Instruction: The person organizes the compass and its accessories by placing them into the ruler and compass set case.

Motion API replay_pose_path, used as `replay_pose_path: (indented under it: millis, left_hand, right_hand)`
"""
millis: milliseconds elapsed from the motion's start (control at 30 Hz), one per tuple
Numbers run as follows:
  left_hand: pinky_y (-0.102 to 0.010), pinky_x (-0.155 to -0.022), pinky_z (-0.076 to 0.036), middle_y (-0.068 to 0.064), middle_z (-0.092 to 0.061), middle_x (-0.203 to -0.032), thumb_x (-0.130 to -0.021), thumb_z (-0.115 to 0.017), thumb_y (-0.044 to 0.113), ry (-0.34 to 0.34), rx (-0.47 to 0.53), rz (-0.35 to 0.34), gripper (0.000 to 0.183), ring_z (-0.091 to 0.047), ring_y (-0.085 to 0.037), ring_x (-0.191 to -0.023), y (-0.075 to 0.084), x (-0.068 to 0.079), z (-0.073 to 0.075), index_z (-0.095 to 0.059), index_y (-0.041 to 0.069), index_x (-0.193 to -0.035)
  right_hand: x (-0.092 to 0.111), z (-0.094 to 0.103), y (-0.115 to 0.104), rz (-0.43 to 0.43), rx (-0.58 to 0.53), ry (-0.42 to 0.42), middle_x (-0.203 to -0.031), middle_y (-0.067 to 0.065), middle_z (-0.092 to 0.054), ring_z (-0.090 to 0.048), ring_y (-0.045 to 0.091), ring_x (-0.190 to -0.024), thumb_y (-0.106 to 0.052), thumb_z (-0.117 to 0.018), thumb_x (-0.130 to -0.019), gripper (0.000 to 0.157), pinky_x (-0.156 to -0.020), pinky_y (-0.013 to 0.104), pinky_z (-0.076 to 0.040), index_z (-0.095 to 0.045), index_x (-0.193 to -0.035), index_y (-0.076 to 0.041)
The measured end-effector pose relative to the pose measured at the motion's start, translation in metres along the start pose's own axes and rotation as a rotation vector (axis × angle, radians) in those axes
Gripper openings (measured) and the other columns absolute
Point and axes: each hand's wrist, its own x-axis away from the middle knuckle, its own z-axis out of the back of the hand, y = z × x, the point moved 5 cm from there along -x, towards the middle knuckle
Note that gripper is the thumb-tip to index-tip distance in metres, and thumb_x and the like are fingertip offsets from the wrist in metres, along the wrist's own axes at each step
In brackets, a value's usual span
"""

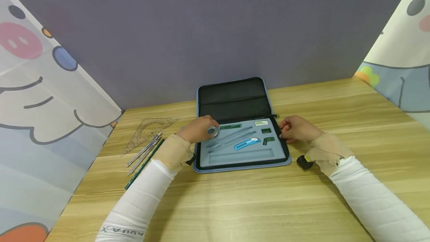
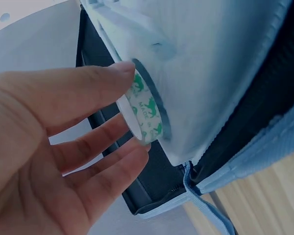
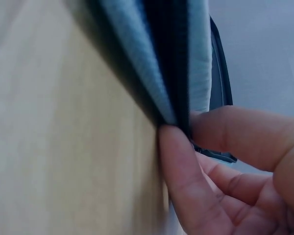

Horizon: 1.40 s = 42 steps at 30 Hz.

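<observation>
My left hand (image 1: 198,129) pinches a roll of clear tape (image 2: 148,115) printed with green animal shapes. The roll stands at a round slot near the upper left corner of the pale foam insert (image 1: 279,150), its lower edge partly in that slot. The foam lies in an open blue and black zip case (image 1: 242,168). At the case's right side, my right hand (image 1: 297,129) pinches the fabric edge between thumb and forefinger. Set in the foam are a blue utility knife (image 1: 246,143), a white eraser (image 1: 261,123) and several small dark green pieces (image 1: 268,140).
A clear triangular ruler (image 1: 142,132), two silver compass-like tools (image 1: 144,150) and a dark green pencil (image 1: 144,164) lie on the wooden table (image 1: 235,204), left of the case. The case's black lid (image 1: 233,102) leans back near the grey wall (image 1: 218,29).
</observation>
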Motion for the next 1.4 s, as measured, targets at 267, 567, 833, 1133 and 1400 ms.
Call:
replay_pose_path:
  millis: [267, 567, 833, 1133, 1400]
  left_hand:
    - [-0.039, -0.094, -0.045, -0.015, -0.056, -0.122, -0.085, -0.07, 0.009, 0.0, -0.018, -0.015, 0.041, -0.054, -0.029, -0.113, 0.0, 0.0, -0.001, -0.06, 0.003, -0.124]
    - [-0.037, -0.092, -0.046, -0.014, -0.056, -0.12, -0.087, -0.069, 0.012, 0.013, -0.023, -0.006, 0.039, -0.055, -0.027, -0.109, -0.001, -0.001, -0.003, -0.061, 0.004, -0.124]
    - [-0.037, -0.09, -0.047, -0.014, -0.057, -0.117, -0.086, -0.07, 0.015, 0.055, 0.002, -0.006, 0.04, -0.056, -0.026, -0.106, -0.006, -0.002, -0.005, -0.062, 0.003, -0.122]
    - [-0.038, -0.09, -0.047, -0.014, -0.056, -0.119, -0.09, -0.065, 0.02, 0.078, 0.035, 0.029, 0.037, -0.056, -0.026, -0.106, -0.008, 0.0, -0.009, -0.061, 0.003, -0.124]
    - [-0.037, -0.088, -0.049, -0.017, -0.056, -0.118, -0.091, -0.062, 0.011, 0.106, 0.03, 0.003, 0.033, -0.059, -0.027, -0.102, -0.006, 0.001, -0.011, -0.061, 0.001, -0.123]
  right_hand:
    - [0.0, -0.001, 0.0, -0.007, -0.002, -0.004, -0.082, 0.009, -0.05, -0.054, 0.012, -0.07, 0.003, -0.063, -0.085, 0.034, -0.063, 0.03, -0.055, -0.045, -0.11, 0.018]
    - [0.0, 0.001, 0.0, 0.014, 0.001, -0.008, -0.084, 0.01, -0.051, -0.055, 0.012, -0.071, 0.002, -0.061, -0.086, 0.036, -0.064, 0.03, -0.055, -0.044, -0.113, 0.019]
    - [-0.001, 0.0, 0.001, 0.006, 0.001, -0.003, -0.085, 0.01, -0.051, -0.056, 0.013, -0.072, 0.002, -0.059, -0.087, 0.036, -0.064, 0.029, -0.055, -0.044, -0.114, 0.019]
    - [-0.003, 0.0, 0.0, -0.006, 0.024, -0.007, -0.085, 0.011, -0.052, -0.056, 0.013, -0.072, 0.002, -0.062, -0.087, 0.039, -0.065, 0.031, -0.055, -0.044, -0.115, 0.02]
    - [-0.002, 0.0, 0.002, -0.015, 0.009, 0.005, -0.086, 0.01, -0.051, -0.056, 0.013, -0.073, 0.002, -0.059, -0.087, 0.035, -0.065, 0.029, -0.055, -0.045, -0.114, 0.018]
